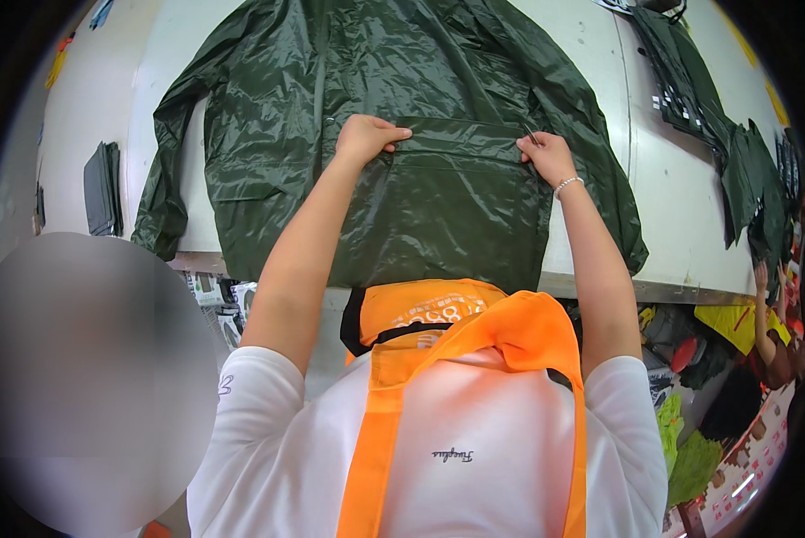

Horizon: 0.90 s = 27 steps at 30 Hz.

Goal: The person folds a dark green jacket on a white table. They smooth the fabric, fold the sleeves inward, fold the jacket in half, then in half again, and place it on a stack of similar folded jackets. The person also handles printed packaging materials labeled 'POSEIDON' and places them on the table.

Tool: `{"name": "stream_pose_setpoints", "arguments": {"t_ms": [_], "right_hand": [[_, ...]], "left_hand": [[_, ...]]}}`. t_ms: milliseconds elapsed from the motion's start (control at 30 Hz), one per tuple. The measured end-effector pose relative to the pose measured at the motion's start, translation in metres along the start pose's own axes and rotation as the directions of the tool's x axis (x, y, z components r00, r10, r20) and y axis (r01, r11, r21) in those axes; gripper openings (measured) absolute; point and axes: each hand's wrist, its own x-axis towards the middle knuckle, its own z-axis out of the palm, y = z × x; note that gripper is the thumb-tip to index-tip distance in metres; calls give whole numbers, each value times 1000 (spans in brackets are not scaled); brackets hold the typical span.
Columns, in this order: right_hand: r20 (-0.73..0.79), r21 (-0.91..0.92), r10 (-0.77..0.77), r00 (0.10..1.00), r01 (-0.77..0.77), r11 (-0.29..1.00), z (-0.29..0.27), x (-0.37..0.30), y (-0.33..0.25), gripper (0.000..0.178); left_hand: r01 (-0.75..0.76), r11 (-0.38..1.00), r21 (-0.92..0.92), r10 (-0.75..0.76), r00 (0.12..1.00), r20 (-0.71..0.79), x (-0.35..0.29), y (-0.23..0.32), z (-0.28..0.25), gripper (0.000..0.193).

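Observation:
A shiny dark green rain jacket (pixel 268 117) lies spread in front of me, its sleeves out to both sides and its lower hem hanging over the near table edge. My left hand (pixel 367 140) is closed on the left end of a flap (pixel 465 134) across the jacket's front, thumb pointing right. At the flap's right end, my right hand (pixel 549 158) pinches the cloth. A thin dark metal tool (pixel 532 134) sticks out from the right fingers; its kind is too small to tell. Between both hands the flap runs nearly straight.
The jacket lies on a white table (pixel 591 54). Folded dark garments (pixel 104 188) are stacked at the left, and more dark green garments (pixel 689 81) lie along the right. Below the table at right are yellow cloth (pixel 730 325) and bright green cloth (pixel 689 462). Another person's arm (pixel 763 314) shows far right.

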Motion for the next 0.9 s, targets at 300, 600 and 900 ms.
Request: {"name": "stream_pose_setpoints", "arguments": {"t_ms": [300, 600, 900], "right_hand": [[-88, -21, -103, 991, 101, 995, -1, -47, -8, 18], [-899, 74, 160, 408, -219, 973, -123, -200, 135, 74], [-679, 327, 107, 726, 169, 930, -69, -250, 42, 34]], "left_hand": [[-429, 895, -121, 430, 902, -19, -36, -2, 12, 34], [-653, 497, 571, 734, 668, 126, -146, -11, 59, 26], [-623, 729, -282, 684, 668, 292, -207, 81, 170, 45]]}}
